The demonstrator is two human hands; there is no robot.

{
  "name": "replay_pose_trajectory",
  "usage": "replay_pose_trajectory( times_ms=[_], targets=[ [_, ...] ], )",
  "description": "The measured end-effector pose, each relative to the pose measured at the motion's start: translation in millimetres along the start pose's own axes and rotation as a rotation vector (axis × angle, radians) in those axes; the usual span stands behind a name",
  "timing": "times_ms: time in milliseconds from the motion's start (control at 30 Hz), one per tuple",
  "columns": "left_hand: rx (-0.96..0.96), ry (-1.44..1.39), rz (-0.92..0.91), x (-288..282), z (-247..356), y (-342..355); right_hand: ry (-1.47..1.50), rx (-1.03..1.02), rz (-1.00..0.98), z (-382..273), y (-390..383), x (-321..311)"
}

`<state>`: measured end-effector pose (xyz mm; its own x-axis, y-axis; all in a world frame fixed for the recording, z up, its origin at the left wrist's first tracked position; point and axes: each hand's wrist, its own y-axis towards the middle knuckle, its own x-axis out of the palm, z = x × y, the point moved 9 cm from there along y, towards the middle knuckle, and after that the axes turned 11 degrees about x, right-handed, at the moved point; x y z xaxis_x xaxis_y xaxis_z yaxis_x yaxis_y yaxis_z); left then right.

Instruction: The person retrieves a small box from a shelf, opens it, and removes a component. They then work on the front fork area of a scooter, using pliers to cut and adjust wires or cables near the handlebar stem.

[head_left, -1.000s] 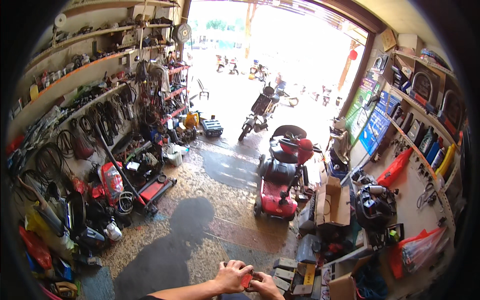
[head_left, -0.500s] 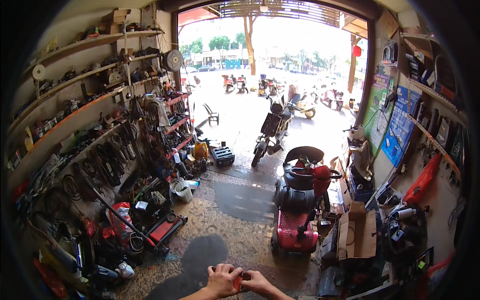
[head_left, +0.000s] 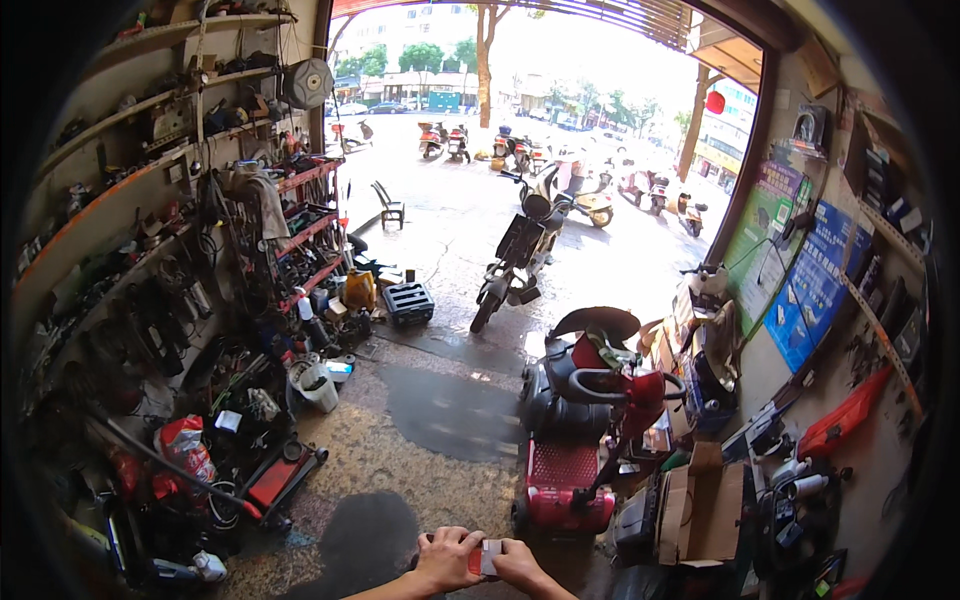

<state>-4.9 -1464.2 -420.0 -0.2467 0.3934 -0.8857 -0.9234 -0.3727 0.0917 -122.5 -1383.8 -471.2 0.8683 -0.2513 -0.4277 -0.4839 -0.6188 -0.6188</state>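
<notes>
Both my hands are together low in the picture, above the floor. My left hand point(head_left: 440, 558) is closed on the left side of a small red and pale grey box-like packet point(head_left: 489, 558). My right hand point(head_left: 518, 566) grips the same packet from its right side. Part of the packet is hidden behind my fingers, and what is in it does not show.
A red mobility scooter point(head_left: 570, 480) stands ahead to the right, beside an open cardboard box point(head_left: 712, 515). On the left are a red floor jack point(head_left: 275, 480), a white bucket point(head_left: 316, 385) and crowded shelves point(head_left: 150, 155). An electric bike point(head_left: 515, 250) stands in the wide doorway.
The whole view has shifted and tilted, and the scooter appears nearer. My hands stay together on the packet, which now shows a pale face beside the red.
</notes>
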Motion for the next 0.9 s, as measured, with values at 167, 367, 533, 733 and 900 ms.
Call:
replay_pose_trajectory(
  times_ms=[167,367,533,733,900],
  targets=[
    [0.115,-0.048,-0.019,-44,-50,98,0.216,-0.134,0.092,-55,75,-45],
    [0.049,-0.058,-0.031,-76,-119,180,0.253,-0.098,0.176,-125,146,-66],
    [-0.087,-0.051,0.006,-78,-192,240,-0.061,-0.607,0.388,-232,189,-91],
    [-0.21,0.006,0.154,-112,-269,329,-0.28,-0.789,0.261,-327,294,-98],
    [-0.264,0.046,0.223,-145,-302,404,-0.336,-0.81,0.17,-381,361,-131]
  ],
)
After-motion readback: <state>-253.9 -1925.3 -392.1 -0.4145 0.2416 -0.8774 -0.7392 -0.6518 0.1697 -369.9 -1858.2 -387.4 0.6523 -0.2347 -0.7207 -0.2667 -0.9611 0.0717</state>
